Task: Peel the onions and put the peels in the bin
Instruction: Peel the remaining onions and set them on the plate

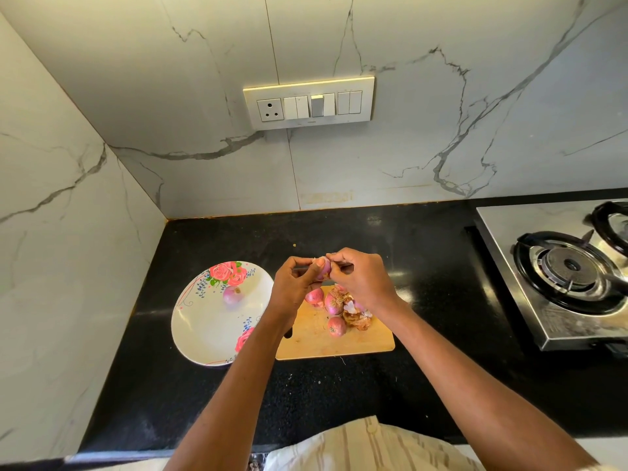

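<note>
My left hand point(295, 283) grips a small red onion point(324, 267) above the far edge of the wooden cutting board point(356, 341). My right hand point(360, 278) pinches a strip of its skin at the top. Three unpeeled red onions point(334, 303) lie on the board beside a pile of dry peels point(356, 317). One peeled onion point(232, 295) sits on the white floral plate point(200, 331) to the left. No bin is in view.
The black counter point(204, 402) runs to a corner of marble walls at the left and back. A steel gas stove point(571, 266) stands at the right. A switch panel point(309, 103) is on the back wall.
</note>
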Tool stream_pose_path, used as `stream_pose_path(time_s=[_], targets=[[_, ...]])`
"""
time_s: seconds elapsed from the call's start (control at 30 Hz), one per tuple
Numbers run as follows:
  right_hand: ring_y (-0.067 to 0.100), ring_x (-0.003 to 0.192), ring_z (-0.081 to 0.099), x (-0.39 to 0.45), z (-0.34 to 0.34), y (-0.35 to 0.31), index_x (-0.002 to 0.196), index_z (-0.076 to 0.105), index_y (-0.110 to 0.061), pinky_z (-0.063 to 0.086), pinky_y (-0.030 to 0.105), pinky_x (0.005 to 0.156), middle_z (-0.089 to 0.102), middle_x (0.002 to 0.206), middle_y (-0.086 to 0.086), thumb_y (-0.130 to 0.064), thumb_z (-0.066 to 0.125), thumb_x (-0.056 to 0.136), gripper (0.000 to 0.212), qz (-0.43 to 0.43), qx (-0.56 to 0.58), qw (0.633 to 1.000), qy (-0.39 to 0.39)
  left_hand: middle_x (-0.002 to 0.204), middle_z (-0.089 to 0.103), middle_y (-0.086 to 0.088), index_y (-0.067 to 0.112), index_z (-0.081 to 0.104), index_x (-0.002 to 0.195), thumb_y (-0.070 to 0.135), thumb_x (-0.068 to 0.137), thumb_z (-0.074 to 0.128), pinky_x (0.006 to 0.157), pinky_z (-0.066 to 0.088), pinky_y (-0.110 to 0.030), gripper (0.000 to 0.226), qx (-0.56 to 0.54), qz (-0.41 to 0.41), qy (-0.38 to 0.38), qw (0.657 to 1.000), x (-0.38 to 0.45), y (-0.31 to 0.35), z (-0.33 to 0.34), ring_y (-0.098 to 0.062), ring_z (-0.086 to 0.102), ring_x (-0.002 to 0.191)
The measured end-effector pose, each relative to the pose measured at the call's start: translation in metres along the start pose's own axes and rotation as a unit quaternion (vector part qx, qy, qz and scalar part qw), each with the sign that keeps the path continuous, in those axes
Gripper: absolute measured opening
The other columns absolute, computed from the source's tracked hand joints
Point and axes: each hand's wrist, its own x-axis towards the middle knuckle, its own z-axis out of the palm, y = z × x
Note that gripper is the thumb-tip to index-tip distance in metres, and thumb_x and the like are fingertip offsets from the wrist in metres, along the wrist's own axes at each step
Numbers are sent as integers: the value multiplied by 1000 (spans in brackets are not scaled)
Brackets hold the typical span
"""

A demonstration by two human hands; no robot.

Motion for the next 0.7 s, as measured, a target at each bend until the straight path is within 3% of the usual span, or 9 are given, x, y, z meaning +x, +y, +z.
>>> stream_pose_path(time_s=[0.13,0.27,0.43,0.7], targets=[[10,90,73,0,1,0,114,75,-10,62,25,78,77,101,1,-20,75,91,25,-5,-15,1000,8,111,73,-1,20,63,114,51,78,72,96,59,-41,49,5,7,-5,1000,-2,0,-1,-17,73,101],[5,87,71,1,-4,1,112,76,-12,58,17,76,77,98,-2,-18,76,90,23,4,-17,1000,17,113,73,-2,20,63,115,47,79,71,98,58,-41,46,-7,7,-30,999,-5,0,-3,-19,72,103],[-3,88,68,3,-7,2,108,77,-19,54,10,76,74,95,-14,-15,72,93,17,21,24,999,13,115,72,-4,20,63,115,28,98,62,95,58,-33,19,-44,-12,-61,997,-8,3,-10,-18,73,102],[2,96,69,7,-6,16,103,76,-24,59,23,83,75,99,-13,-17,71,94,14,132,118,984,23,118,71,-5,14,61,124,27,104,53,91,58,-30,25,-47,-40,-116,991,-11,1,-9,-22,71,106]])
